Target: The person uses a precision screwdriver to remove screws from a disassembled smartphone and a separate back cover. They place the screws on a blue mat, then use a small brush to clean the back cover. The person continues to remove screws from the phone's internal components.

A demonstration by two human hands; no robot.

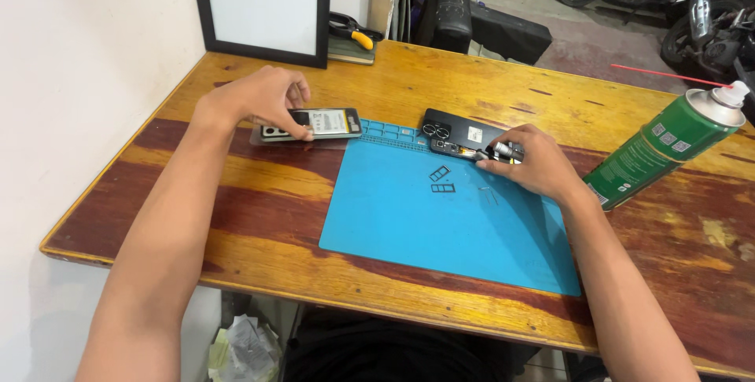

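From the head camera: left hand pressing fingers down on opened phone just off blue mat; right hand closed around small tool, probably a screwdriver, beside black back cover. Best kept steady, loose parts undisturbed.

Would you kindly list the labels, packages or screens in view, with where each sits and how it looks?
Spray can: far right of the table, tilted; green, white cap, red straw, small white label squares.
Opened phone: under the left hand; battery with pale label.
Back cover: by the right hand; black, small white sticker.
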